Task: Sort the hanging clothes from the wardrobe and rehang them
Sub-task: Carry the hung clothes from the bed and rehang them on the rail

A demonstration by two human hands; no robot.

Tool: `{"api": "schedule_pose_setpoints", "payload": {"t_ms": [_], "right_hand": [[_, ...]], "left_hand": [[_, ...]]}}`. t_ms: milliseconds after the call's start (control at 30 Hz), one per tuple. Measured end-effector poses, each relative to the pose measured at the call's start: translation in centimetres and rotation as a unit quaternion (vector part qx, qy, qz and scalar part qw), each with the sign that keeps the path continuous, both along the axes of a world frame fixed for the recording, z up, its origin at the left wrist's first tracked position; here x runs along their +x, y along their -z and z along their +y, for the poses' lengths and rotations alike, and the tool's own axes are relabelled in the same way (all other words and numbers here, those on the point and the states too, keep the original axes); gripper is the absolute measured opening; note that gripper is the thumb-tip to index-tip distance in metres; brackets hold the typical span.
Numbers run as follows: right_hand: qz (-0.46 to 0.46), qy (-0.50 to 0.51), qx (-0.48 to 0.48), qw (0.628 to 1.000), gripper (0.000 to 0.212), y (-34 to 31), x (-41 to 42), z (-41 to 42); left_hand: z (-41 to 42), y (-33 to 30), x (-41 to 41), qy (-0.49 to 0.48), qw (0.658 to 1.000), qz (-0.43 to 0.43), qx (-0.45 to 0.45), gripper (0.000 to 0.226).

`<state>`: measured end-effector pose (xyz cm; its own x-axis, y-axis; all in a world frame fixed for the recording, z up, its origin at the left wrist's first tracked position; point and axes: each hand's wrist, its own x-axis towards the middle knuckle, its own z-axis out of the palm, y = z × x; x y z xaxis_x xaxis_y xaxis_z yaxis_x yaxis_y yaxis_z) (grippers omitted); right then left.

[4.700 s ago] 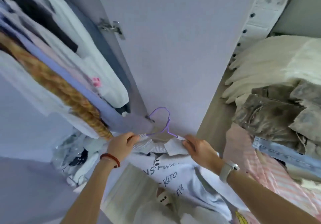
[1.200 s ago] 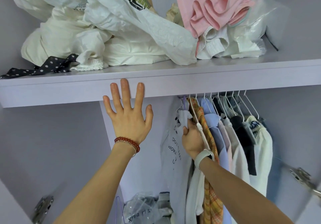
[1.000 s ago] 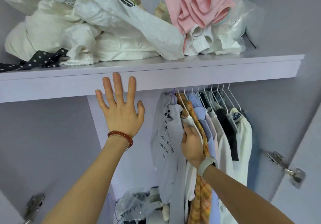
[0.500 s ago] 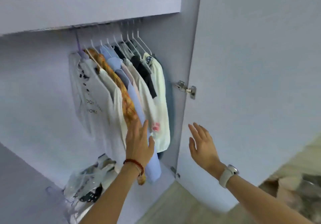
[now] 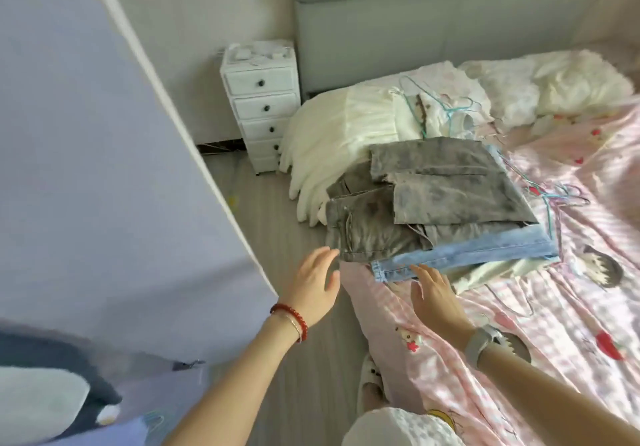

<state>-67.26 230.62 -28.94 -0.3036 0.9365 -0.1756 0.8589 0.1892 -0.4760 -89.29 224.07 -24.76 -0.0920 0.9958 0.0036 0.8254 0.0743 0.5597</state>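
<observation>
Lilac wardrobe door [image 5: 104, 168] fills the left, standing open between the wardrobe and the bed. White drawer unit [image 5: 261, 110] behind it on the floor. Left hand [image 5: 313, 286] over the floor by the bed edge, grip loose, fingers spread, holding nothing. Right hand [image 5: 433, 293] flat, fingertips at blue jeans [image 5: 464, 255], nothing gripped. Grey jeans [image 5: 433, 189] stacked on top, white garment [image 5: 339, 130] behind, wire hangers [image 5: 550, 200] right, all on the pink bed [image 5: 571, 307].

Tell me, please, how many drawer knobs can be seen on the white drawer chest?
4: they run down the white drawer chest, top knob, second, third, fourth. A fifth, lower knob may be hidden.
</observation>
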Motion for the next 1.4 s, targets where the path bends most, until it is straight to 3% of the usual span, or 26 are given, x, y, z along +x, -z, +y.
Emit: {"api": "schedule_pose_setpoints", "payload": {"t_ms": [233, 467, 633, 767, 867, 933, 1067, 1233, 1300, 1400], "right_hand": [[0.024, 0.171, -0.046, 0.984, 0.038, 3.6, 11.0, 11.4], [0.059, 0.325, -0.070, 0.941, 0.035, 7.2, 19.7, 25.5], [0.070, 0.401, -0.102, 0.908, 0.033, 10.3, 23.7, 33.7], [0.144, 0.456, -0.190, 0.857, 0.043, 12.3, 24.7, 37.3], [0.185, 0.490, -0.218, 0.824, 0.024, 12.9, 24.9, 38.8], [0.197, 0.514, -0.200, 0.810, 0.029, 12.6, 24.4, 39.4], [0.191, 0.533, -0.128, 0.814, 0.044, 11.8, 23.0, 39.2], [0.184, 0.484, -0.033, 0.855, 0.033, 11.4, 21.8, 37.4], [0.193, 0.473, -0.014, 0.860, 0.031, 10.9, 21.6, 36.8], [0.215, 0.467, 0.032, 0.857, 0.026, 9.6, 21.8, 35.2]], "left_hand": [[17.0, 4.7, 8.8, 0.122, 0.987, 0.052, -0.089, 0.042], [30.0, 10.2, 18.2, 0.169, 0.966, 0.113, -0.162, 0.049], [33.4, 15.0, 20.9, 0.167, 0.943, 0.158, -0.242, 0.054], [33.6, 17.7, 20.3, 0.170, 0.919, 0.160, -0.317, 0.056], [34.1, 18.4, 19.6, 0.183, 0.916, 0.153, -0.324, 0.055], [34.3, 18.4, 19.4, 0.186, 0.912, 0.144, -0.335, 0.055], [34.2, 18.5, 19.2, 0.185, 0.905, 0.143, -0.356, 0.056], [34.7, 17.6, 19.2, 0.182, 0.902, 0.111, -0.376, 0.053], [35.4, 16.5, 19.1, 0.155, 0.923, 0.054, -0.349, 0.047], [38.0, 13.5, 18.5, 0.109, 0.965, 0.008, -0.237, 0.042]]}}
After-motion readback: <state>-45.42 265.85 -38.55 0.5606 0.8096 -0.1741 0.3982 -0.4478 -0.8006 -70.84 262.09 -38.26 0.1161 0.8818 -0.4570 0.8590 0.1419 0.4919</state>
